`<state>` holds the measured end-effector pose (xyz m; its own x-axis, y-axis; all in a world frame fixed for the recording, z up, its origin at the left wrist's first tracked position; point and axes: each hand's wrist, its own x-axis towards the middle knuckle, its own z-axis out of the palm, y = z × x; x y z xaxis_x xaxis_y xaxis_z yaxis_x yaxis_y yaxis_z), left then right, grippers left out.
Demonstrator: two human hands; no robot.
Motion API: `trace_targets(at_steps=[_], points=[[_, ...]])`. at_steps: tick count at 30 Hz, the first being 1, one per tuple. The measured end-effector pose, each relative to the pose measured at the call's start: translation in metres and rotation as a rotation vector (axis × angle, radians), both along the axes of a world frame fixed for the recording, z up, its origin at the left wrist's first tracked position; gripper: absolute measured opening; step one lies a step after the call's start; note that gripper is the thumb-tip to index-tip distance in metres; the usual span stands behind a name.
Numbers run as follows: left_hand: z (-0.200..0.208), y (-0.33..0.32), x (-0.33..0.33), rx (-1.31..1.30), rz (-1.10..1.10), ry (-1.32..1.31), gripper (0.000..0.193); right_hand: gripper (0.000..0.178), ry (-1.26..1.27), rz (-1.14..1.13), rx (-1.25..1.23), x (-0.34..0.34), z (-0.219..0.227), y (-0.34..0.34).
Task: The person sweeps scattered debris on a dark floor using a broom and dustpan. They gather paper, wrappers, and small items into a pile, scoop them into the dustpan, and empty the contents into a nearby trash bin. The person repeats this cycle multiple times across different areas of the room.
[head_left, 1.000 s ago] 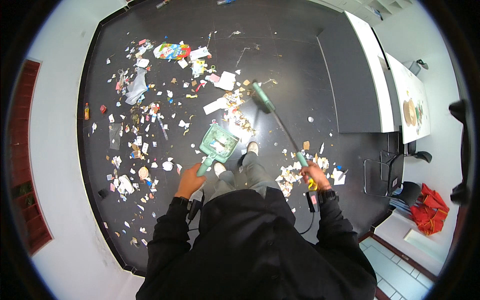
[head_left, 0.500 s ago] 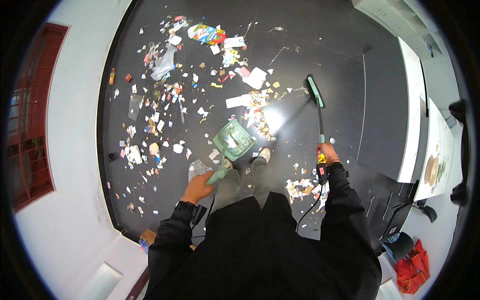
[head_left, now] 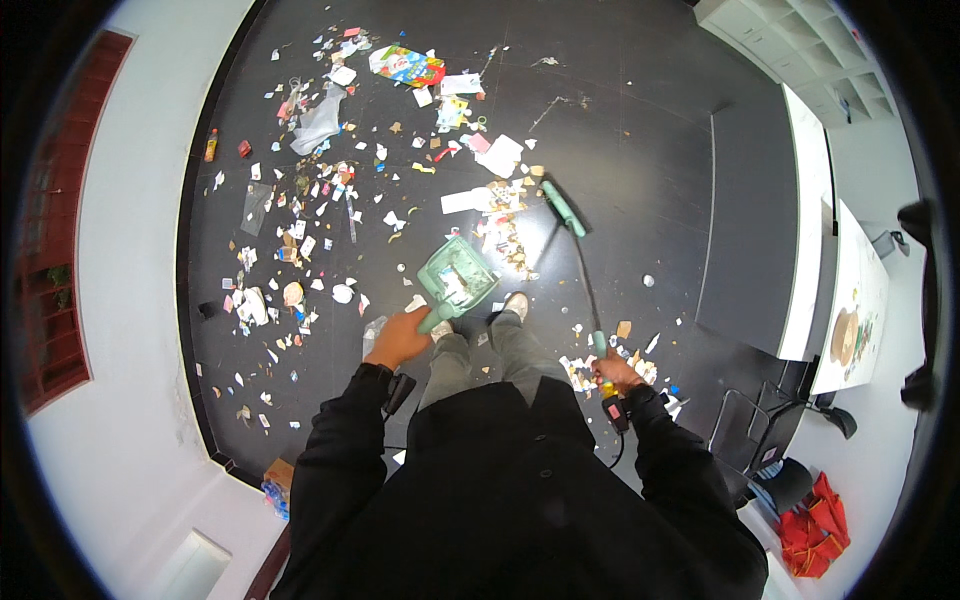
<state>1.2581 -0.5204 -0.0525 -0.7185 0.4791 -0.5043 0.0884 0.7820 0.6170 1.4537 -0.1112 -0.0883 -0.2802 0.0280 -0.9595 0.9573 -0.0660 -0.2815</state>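
My left hand (head_left: 399, 338) is closed round the handle of a green dustpan (head_left: 478, 297), whose pan lies in front of my feet with some scraps in it. A broom (head_left: 566, 208) with a green head and dark pole is gripped by my right hand (head_left: 619, 370) near the top of its handle. The broom head is just right of a strip of mixed litter (head_left: 508, 240), which lies between it and the dustpan. A white sheet of paper (head_left: 462, 202) and a larger white piece (head_left: 499, 157) border that strip.
Scraps, wrappers and a clear plastic bag (head_left: 319, 124) are strewn over the dark floor to the left. A colourful packet (head_left: 407, 66) lies far ahead. More litter (head_left: 577, 374) sits by my right hand. A white-topped counter (head_left: 800, 300) and chairs (head_left: 740, 420) stand at right.
The broom head has swung left toward the litter strip, and my right hand has come left and nearer my body. My left hand and the dustpan have shifted only slightly.
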Motion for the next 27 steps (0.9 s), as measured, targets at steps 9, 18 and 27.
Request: trace_targets(at_steps=[9,18,27], points=[[-0.023,-0.034,0.004,0.152,0.051,0.051,0.045,0.033,-0.072,0.129,-0.014,0.037,0.055,-0.125],[-0.022,-0.045,0.023,0.105,0.01,-0.054,0.042,0.039,-0.164,0.306,-0.097,0.046,0.094,-0.19],[-0.028,-0.058,0.03,0.126,0.008,-0.133,0.039,0.044,-0.12,0.208,-0.137,0.076,0.096,-0.202]])
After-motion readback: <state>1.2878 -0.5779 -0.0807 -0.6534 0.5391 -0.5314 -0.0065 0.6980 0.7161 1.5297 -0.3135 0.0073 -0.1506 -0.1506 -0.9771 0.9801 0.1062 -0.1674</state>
